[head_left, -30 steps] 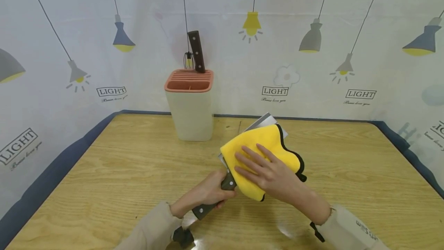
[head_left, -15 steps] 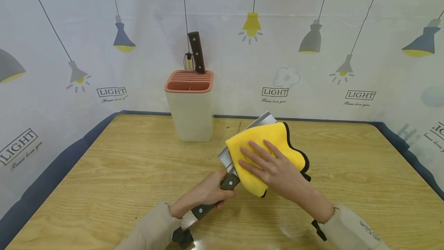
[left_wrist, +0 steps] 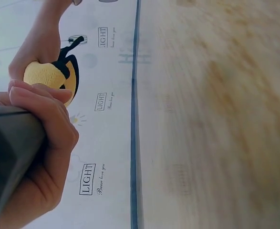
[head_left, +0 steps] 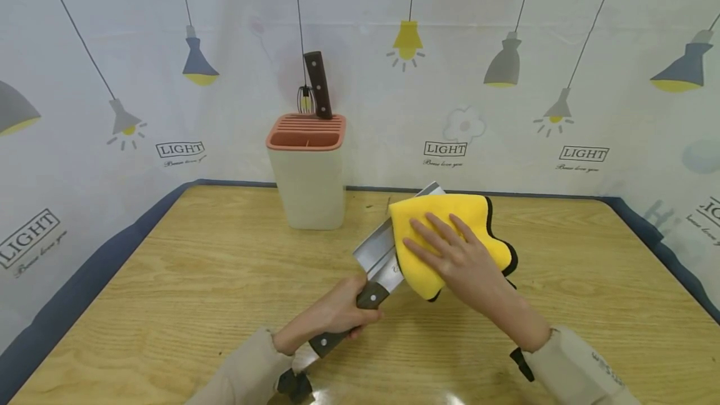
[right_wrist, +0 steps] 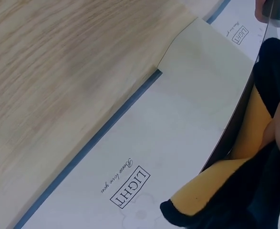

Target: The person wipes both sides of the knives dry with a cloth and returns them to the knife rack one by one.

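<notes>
My left hand (head_left: 340, 308) grips the dark riveted handle of a cleaver (head_left: 374, 252), which is tilted above the table with its broad steel blade pointing up and right. On the blade lies a yellow cloth (head_left: 472, 208) with black edging, covering much of its far part. My right hand (head_left: 458, 258) spreads its fingers over the cloth from above. Its thumb is hidden in the head view; the right wrist view shows skin tucked against the cloth's underside. In the left wrist view the curled left fingers (left_wrist: 49, 112) wrap the dark handle.
A white knife block (head_left: 309, 189) with a slotted orange top stands at the back left. One dark-handled knife (head_left: 319, 84) is stuck in it. The wooden table (head_left: 185, 292) ends at a printed wall sheet (head_left: 377, 92). Dark strap pieces show by both sleeves.
The right hand and the yellow cloth have slid up and to the right along the blade, away from the handle. More bare steel now shows. The left hand and the cleaver stay nearly still.
</notes>
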A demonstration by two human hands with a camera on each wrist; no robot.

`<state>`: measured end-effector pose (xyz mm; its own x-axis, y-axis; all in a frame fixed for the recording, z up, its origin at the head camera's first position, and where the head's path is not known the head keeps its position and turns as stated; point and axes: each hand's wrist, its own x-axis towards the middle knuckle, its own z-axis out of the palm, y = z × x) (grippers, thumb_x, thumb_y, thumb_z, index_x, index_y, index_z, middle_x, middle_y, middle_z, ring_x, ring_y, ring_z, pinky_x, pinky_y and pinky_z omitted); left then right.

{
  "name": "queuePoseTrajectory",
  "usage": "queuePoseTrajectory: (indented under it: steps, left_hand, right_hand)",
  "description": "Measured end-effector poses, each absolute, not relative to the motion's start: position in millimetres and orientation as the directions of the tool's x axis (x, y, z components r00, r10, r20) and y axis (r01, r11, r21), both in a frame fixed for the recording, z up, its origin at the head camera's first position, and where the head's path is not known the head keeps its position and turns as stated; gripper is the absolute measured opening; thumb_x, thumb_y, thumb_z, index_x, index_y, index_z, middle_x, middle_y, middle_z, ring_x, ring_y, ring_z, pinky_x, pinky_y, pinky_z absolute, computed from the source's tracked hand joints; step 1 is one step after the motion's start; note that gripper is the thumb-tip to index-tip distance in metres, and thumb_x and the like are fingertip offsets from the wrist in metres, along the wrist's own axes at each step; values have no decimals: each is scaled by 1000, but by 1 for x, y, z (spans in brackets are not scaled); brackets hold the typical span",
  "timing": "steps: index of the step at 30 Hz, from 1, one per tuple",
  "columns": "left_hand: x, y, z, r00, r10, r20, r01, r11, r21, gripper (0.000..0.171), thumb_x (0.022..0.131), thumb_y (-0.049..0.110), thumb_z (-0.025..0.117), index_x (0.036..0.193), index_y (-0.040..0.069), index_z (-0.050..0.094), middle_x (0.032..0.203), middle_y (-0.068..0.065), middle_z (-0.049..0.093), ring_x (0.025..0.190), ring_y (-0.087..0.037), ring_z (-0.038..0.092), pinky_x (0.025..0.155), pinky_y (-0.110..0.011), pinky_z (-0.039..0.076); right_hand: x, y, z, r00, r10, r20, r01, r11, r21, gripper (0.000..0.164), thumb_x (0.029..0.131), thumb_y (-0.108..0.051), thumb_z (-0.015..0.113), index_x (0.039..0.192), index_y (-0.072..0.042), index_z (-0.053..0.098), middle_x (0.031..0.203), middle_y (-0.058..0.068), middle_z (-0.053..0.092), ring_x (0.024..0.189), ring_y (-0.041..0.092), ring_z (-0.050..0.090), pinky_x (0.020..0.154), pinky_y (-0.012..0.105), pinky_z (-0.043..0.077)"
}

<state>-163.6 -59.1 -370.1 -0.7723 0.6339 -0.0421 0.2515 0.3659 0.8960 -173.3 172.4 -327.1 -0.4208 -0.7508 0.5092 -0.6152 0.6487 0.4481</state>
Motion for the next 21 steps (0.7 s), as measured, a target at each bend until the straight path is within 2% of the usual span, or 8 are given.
queuePoseTrajectory:
  steps: [10, 15, 21]
  left_hand:
    - [-162, -59, -370, -769, 637, -49, 250, 371, 894, 13, 79, 0, 57, 73, 2, 46, 43, 1, 46, 31, -6, 42, 31, -21, 37]
    - [-161, -59, -370, -761, 648, -34, 268, 360, 894, 12, 78, -2, 57, 73, 1, 46, 43, 0, 46, 31, -6, 41, 31, -21, 38]
    - [-160, -60, -370, -757, 652, -42, 260, 360, 896, 13, 78, -2, 58, 74, 0, 46, 44, 0, 47, 31, -6, 42, 31, -21, 38]
  right_hand:
    - [-181, 183, -329, -520, -669, 531, -543, 739, 399, 68, 61, 10, 72, 122, -13, 54, 130, 14, 46, 117, 35, 42, 93, 51, 36]
    - [-184, 188, -329, -535, -630, 563, -508, 772, 382, 70, 57, 9, 75, 120, -12, 55, 127, 15, 48, 113, 36, 45, 89, 52, 39]
    - [-187, 192, -330, -543, -585, 602, -480, 805, 350, 62, 61, 10, 72, 117, -10, 58, 123, 16, 51, 108, 38, 48, 85, 53, 41]
